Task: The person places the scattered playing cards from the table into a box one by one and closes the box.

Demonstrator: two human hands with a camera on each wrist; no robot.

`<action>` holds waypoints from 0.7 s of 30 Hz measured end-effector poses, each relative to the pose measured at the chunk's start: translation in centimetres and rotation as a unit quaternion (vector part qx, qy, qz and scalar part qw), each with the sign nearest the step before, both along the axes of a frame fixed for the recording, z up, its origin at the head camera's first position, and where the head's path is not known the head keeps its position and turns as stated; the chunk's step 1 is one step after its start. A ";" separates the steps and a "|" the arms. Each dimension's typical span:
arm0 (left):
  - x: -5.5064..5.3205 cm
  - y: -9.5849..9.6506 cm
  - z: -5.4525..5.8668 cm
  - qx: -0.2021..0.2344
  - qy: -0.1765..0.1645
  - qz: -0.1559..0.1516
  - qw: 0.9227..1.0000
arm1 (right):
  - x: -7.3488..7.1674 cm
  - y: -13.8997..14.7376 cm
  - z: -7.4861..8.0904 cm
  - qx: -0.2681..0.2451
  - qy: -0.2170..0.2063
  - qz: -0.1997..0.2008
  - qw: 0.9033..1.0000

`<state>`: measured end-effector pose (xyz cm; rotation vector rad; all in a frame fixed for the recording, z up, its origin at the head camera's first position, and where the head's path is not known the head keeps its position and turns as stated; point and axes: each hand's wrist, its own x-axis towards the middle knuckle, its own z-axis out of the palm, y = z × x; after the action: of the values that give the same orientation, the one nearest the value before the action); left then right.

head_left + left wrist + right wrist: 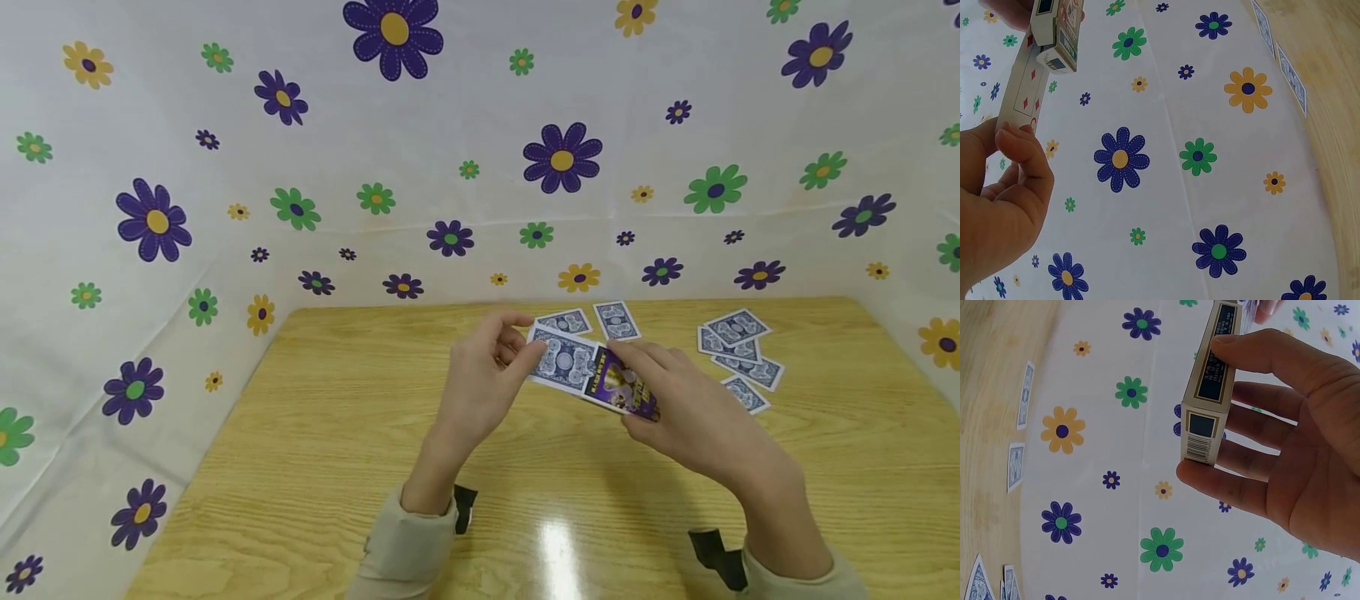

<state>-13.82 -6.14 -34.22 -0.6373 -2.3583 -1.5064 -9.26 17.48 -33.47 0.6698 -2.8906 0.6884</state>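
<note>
- Right now your left hand (480, 375) pinches the outer end of a rectangular blue-and-white playing card (561, 360) with an ornate scrolled back, thumb on top; red diamonds show on its underside in the left wrist view. Whether more cards lie beneath it, I cannot tell.
- Meanwhile your right hand (693, 408) grips a slim, purple-faced, cream-edged card box (618, 383), the thumb along one narrow side and the fingers along the other.
- Between your two sets of fingers, the card and box lie end to end and overlap; how deep the card sits in the box is hidden.
- Sliding the card along the box looks like the step in hand. Keep both in one straight line, since a twist at your left fingertips could catch a corner on the box's rim.
- Hold the box just firmly enough to steady it; a hard squeeze from your right fingers may pinch its walls onto the card.
- Let the left thumb press flat, so the card does not bow.
- Just beyond your fingers lie two loose blue-backed cards (617, 320), and right of your right fingers an overlapping cluster of similar cards (738, 327); keep your knuckles above them.
</note>
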 end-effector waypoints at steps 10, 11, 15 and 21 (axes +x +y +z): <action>0.5 0.4 0.1 -0.036 -0.015 -0.031 0.999 | -0.1 0.0 0.0 -0.002 0.000 -0.004 1.000; 0.5 0.4 0.1 -0.041 -0.014 -0.034 0.998 | -0.1 0.0 0.0 -0.002 0.000 -0.004 1.000; 0.8 0.7 0.1 -0.057 -0.009 -0.044 0.997 | 0.0 0.1 0.1 -0.004 -0.003 -0.006 1.000; 1.1 1.1 0.2 -0.082 -0.010 -0.056 0.995 | 0.0 0.1 0.1 -0.006 -0.007 -0.012 1.000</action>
<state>-12.72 -5.07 -34.04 -0.8085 -2.5177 -1.3785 -9.26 17.61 -33.34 0.6310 -2.8999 0.7109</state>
